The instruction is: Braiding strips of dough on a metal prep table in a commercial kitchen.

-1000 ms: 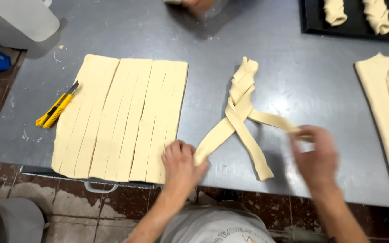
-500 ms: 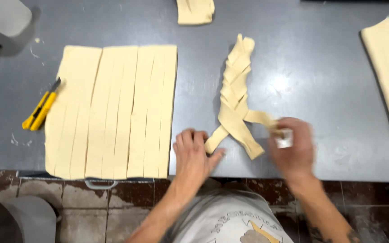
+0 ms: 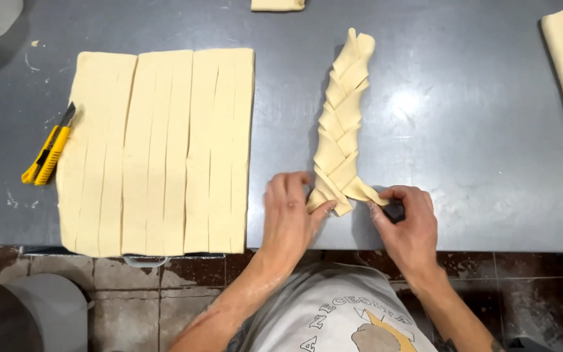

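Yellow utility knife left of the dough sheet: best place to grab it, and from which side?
Grip the yellow utility knife by its yellow handle, coming from above and its left side: it lies flat, blade end pointing up-right, and the cut dough sheet touches its right.

left hand (image 3: pixel 289 218): palm down, fingers pinched | right hand (image 3: pixel 407 225): fingers curled, pinching | forearms bare

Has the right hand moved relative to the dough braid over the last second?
Yes. The right hand has come in leftward to the near end of the dough braid, where loose strips once splayed.
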